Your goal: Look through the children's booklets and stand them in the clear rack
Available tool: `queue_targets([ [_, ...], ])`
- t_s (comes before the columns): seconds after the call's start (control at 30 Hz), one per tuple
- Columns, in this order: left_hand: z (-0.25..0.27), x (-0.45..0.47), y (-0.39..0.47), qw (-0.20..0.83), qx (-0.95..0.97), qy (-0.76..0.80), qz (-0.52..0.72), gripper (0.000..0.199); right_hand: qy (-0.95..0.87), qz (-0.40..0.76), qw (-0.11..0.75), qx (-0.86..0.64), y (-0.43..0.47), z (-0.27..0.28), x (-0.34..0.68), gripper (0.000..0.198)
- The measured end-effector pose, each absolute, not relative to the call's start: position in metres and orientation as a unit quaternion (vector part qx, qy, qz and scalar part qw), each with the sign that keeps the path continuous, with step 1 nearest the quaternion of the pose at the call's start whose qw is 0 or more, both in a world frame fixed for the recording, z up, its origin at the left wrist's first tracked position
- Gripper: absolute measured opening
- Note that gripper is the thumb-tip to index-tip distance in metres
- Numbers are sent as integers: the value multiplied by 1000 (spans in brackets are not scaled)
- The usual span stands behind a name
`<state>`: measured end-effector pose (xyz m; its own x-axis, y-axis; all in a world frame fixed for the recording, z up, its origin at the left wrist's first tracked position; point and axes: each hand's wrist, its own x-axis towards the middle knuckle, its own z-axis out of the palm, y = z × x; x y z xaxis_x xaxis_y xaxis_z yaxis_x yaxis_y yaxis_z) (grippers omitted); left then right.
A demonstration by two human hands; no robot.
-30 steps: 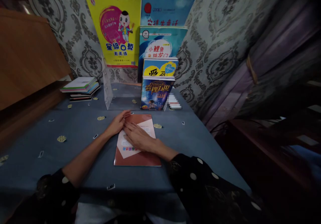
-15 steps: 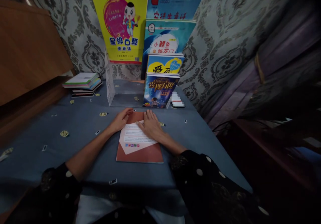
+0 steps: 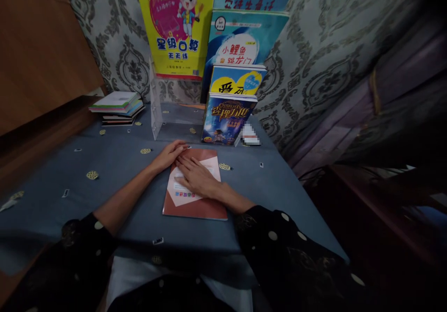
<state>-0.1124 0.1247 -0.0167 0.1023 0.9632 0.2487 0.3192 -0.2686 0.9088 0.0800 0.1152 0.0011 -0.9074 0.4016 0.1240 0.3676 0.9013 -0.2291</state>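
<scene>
A thin reddish-brown book (image 3: pixel 195 209) with a pale printed panel lies closed on the table in front of me. My right hand (image 3: pixel 197 174) rests flat across the middle of its cover, fingers stretched out and pointing to the upper left. At the book's far left corner is my left hand (image 3: pixel 169 156), touching its edge with the fingers extended. The tips of both hands are close together. Part of the cover's print is hidden under my right hand.
A clear acrylic stand (image 3: pixel 157 111) behind the book holds a yellow workbook (image 3: pixel 178 65) and several blue-toned books, with a dark blue book (image 3: pixel 226 121) in front. A stack of books (image 3: pixel 118 105) sits at the far left. Blue patterned cloth (image 3: pixel 122 163) covers the table.
My right hand has slid left across the cover, from the book's far right edge to its middle and upper left. My left hand stays by the left corner. The view has shifted slightly.
</scene>
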Motion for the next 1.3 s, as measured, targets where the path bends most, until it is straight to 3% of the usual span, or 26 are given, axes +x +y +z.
queue_targets([
  [0.27, -7, -106, 118, 365, 627, 513, 459, 38, -993, 96, 47, -42, 69, 10, 90, 56],
  [0.47, -9, -107, 116, 369, 638, 501, 454, 45, -993, 95, 63, -19, 41, 12, 103, 58],
  [1.3, -18, -99, 113, 288, 696, 497, 431, 35, -956, 197, 48, -213, 59, 7, 180, 81],
])
